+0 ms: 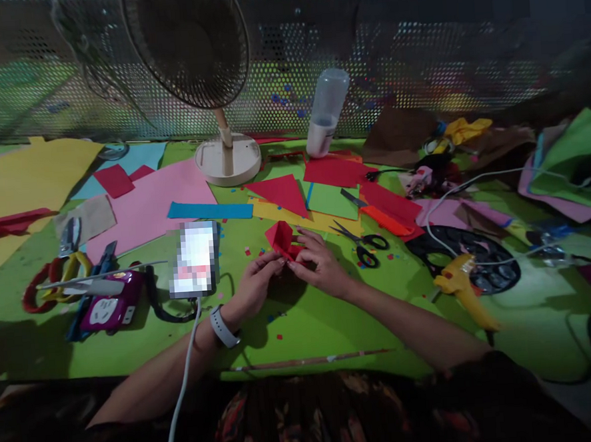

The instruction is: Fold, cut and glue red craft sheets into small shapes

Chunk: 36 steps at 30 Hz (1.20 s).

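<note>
A folded piece of red paper point(280, 238) is held up between both hands near the middle of the green table point(262, 330). My left hand point(255, 282) pinches its lower edge from the left, with a watch on that wrist. From the right, my right hand point(319, 263) grips the same paper, thumb in front and fingers behind it. Black scissors point(365, 243) lie with blades apart to the right of my right hand. A phone point(194, 260) with a lit, blurred screen and a white cable lies left of my left hand.
Behind are a fan point(228, 160), a pale bottle point(327, 116), pink paper point(149, 203), a blue strip point(209, 210) and a red triangle point(284, 192). At left lie red-and-yellow-handled scissors point(42, 286) and a purple box point(114, 302). A yellow glue gun point(462, 287) and an orange cutter point(383, 219) are at right.
</note>
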### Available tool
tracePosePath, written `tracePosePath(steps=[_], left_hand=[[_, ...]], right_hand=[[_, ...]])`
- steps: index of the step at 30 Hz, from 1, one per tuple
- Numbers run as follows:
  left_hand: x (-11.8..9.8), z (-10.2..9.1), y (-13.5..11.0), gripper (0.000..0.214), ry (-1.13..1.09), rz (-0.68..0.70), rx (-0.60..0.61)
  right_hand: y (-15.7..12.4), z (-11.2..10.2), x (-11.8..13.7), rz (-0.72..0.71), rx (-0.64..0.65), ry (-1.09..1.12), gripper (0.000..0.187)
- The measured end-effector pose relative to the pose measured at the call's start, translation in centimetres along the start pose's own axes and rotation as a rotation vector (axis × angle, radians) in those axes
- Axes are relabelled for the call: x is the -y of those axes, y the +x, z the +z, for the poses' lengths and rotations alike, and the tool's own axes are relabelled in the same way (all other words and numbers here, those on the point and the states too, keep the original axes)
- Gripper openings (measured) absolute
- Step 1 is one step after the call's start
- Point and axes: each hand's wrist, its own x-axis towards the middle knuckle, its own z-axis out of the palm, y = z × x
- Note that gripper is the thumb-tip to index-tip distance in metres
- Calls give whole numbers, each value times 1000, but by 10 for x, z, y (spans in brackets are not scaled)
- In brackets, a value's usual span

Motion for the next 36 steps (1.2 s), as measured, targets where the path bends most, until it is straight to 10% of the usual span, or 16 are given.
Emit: tracePosePath(steps=[36], left_hand=[[3, -4, 2, 20, 33, 23, -6]], right_hand=[[3, 2, 2, 168, 88, 152, 24]])
